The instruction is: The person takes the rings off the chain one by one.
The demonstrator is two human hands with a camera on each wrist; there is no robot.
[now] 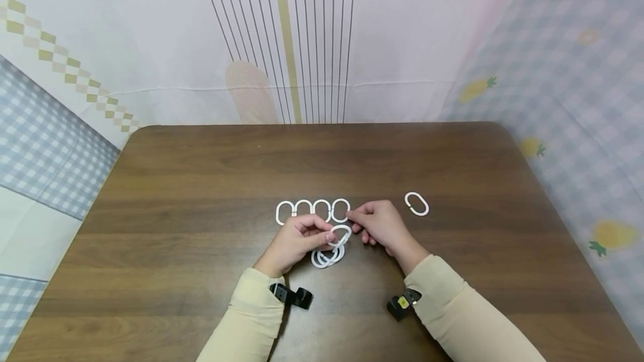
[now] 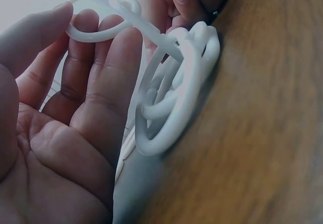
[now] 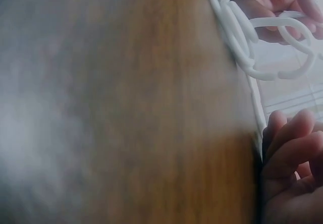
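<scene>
My left hand (image 1: 302,241) pinches a white plastic chain link (image 1: 341,227) between thumb and fingertips. From it hangs a bunch of joined white links (image 2: 174,98), resting low over the wood in the left wrist view. Beyond it, several oval white links lie side by side in a row. At the right end of that row, my right hand (image 1: 384,228) pinches the edge of the last link (image 1: 341,200) with thumb and forefinger. Its other fingers curl under, as the right wrist view shows; the pinch itself is hidden there.
A single white link (image 1: 424,209) with a gap in its side lies apart, right of my right hand. All this is on a brown wooden table (image 1: 176,183). Patterned cloth (image 1: 402,32) hangs behind the table's far edge and along both sides.
</scene>
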